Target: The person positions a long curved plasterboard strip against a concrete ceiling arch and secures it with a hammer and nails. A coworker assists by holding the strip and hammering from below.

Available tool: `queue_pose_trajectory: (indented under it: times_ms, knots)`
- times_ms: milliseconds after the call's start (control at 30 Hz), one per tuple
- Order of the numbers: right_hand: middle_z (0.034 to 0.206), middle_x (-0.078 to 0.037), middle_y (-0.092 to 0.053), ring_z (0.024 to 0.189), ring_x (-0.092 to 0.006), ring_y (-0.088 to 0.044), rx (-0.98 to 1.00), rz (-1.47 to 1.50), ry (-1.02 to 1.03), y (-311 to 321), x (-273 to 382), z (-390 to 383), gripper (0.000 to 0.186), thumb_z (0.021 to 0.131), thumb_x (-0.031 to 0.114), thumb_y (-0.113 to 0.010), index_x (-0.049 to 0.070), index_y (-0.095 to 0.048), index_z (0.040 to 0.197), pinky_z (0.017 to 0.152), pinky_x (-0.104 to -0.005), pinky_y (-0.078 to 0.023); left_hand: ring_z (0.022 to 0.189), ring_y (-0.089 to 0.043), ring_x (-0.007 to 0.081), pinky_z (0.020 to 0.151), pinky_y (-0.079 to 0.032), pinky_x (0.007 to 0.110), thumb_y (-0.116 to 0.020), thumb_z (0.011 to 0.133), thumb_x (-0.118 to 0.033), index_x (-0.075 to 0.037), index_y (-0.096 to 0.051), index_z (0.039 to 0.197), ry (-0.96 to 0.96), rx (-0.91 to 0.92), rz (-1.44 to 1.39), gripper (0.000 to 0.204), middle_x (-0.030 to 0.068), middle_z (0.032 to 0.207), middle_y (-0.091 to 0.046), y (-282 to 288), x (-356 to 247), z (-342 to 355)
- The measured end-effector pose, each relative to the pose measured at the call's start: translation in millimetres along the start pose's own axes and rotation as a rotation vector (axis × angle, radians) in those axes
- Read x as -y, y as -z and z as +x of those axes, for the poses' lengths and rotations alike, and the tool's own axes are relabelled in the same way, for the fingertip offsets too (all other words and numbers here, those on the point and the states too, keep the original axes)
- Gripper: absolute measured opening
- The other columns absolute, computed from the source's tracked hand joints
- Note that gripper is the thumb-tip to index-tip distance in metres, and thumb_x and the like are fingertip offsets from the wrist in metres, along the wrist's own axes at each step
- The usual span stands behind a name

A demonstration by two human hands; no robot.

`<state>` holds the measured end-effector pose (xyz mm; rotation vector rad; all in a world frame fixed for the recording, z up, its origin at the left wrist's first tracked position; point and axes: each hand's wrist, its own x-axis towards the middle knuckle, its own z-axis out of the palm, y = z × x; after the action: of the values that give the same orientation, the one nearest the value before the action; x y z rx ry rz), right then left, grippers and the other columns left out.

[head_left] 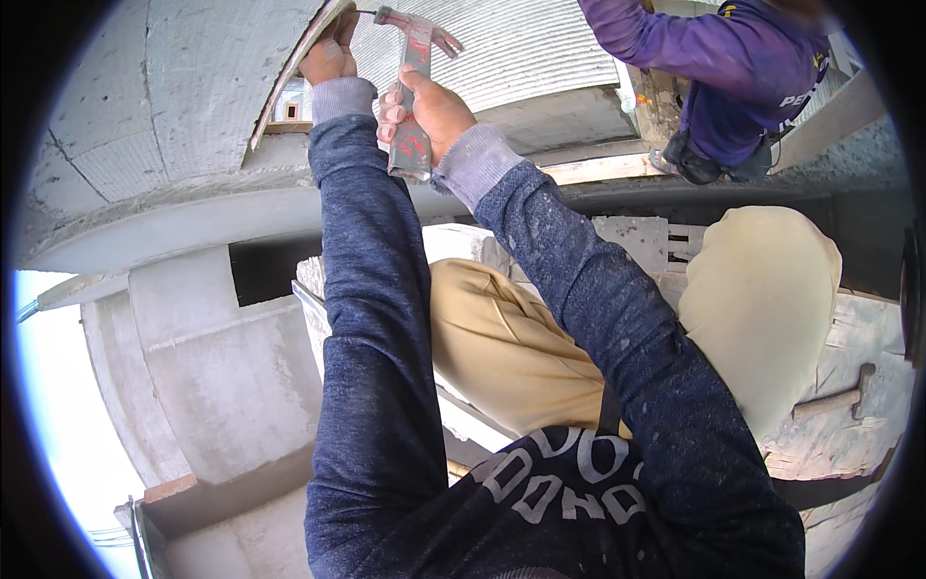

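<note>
My right hand (441,114) is wrapped round the handle of a claw hammer (418,56), a metal tool with worn red paint. Its head is up at the top of the view, with the claw toward the right. Just left of the hammer head, my left hand (331,58) is closed beside the edge of a grey panel (280,87). From its fingers a thin dark nail (365,13) sticks out toward the hammer's face. The fingertips of that hand are partly hidden.
A co-worker in a purple top (719,72) is at the upper right, near a wooden beam (603,170). Another hammer (837,398) lies on worn boards beside my right knee (772,299). Concrete walls (222,357) drop away at the lower left. Corrugated sheeting (521,48) lies beyond my hands.
</note>
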<state>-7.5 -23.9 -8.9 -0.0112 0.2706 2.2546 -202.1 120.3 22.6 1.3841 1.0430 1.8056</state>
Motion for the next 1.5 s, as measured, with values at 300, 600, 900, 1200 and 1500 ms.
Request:
queue_pose_trajectory:
  times_ms: [300, 600, 900, 1200, 1500]
  knots:
    - [0.063, -0.006, -0.042, 0.057, -0.0197, -0.042, -0.309, 0.078, 0.100, 20, 17, 8, 0.030, 0.097, 0.027, -0.032, 0.006, -0.038, 0.077, 0.059, -0.0358, -0.042, 0.088, -0.064, 0.0320, 0.077, -0.056, 0.043, -0.054, 0.086, -0.002, 0.008, -0.055, 0.105, -0.034, -0.043, 0.032, 0.022, 0.0208, 0.100, -0.062, -15, -5, -6]
    - [0.064, -0.003, -0.041, 0.053, -0.0161, -0.041, 0.057, -0.082, -0.063, 10, 11, 1, 0.021, 0.094, 0.024, -0.041, 0.008, -0.038, 0.080, 0.051, -0.0314, -0.040, 0.090, -0.063, 0.0322, 0.079, -0.056, 0.043, -0.054, 0.086, -0.003, 0.008, -0.054, 0.106, -0.042, -0.063, 0.037, 0.023, 0.0207, 0.102, -0.061, -12, -6, -10]
    - [0.061, -0.005, -0.039, 0.056, -0.0187, -0.040, -0.304, 0.072, 0.144, 12, 17, 7, 0.031, 0.096, 0.024, -0.029, 0.007, -0.038, 0.072, 0.057, -0.0336, -0.041, 0.093, -0.063, 0.0324, 0.080, -0.055, 0.044, -0.054, 0.087, -0.003, 0.008, -0.053, 0.108, -0.036, -0.082, 0.033, 0.024, 0.0207, 0.104, -0.061, -17, -6, -13]
    - [0.063, -0.002, -0.039, 0.054, -0.0142, -0.040, -0.090, -0.018, 0.048, 26, 18, 2, 0.024, 0.096, 0.024, -0.037, 0.007, -0.038, 0.079, 0.053, -0.0313, -0.040, 0.095, -0.062, 0.0326, 0.082, -0.054, 0.045, -0.054, 0.087, -0.004, 0.008, -0.053, 0.109, -0.038, -0.102, 0.035, 0.025, 0.0206, 0.105, -0.060, -17, -5, -8]
    - [0.063, 0.000, -0.038, 0.052, -0.0115, -0.038, 0.074, -0.009, -0.061, -4, 8, -1, 0.022, 0.095, 0.024, -0.041, 0.009, -0.038, 0.079, 0.050, -0.0299, -0.038, 0.097, -0.061, 0.0328, 0.083, -0.053, 0.046, -0.054, 0.087, -0.005, 0.008, -0.052, 0.110, -0.024, -0.113, 0.039, 0.026, 0.0206, 0.107, -0.060, -16, 0, -14]
